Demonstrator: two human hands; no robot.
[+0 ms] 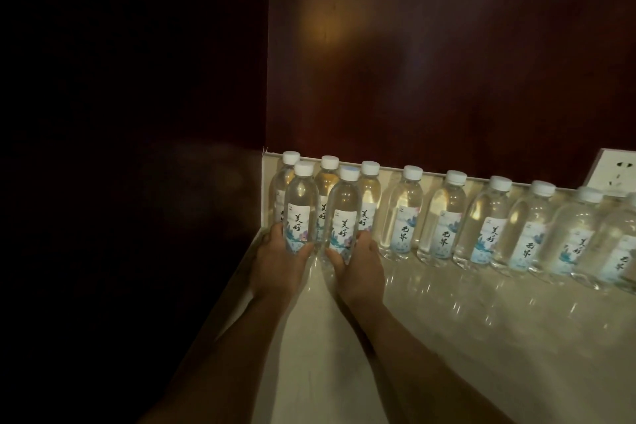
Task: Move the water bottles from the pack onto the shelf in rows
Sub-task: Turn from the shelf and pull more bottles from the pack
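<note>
A row of several clear water bottles (440, 217) with white caps and labels stands along the back of a pale glossy shelf (447, 337). In front of that row, at the left end, two more bottles stand upright. My left hand (280, 263) grips the base of the left front bottle (302, 206). My right hand (359, 265) grips the base of the right front bottle (344, 213). Both bottles appear to touch the shelf. The pack is out of view.
Dark wooden walls rise behind (447, 62) and to the left (137, 113) of the shelf, meeting in a corner. A white wall socket (616, 169) sits at the far right above the bottle row. The shelf's left edge runs diagonally beside my left forearm.
</note>
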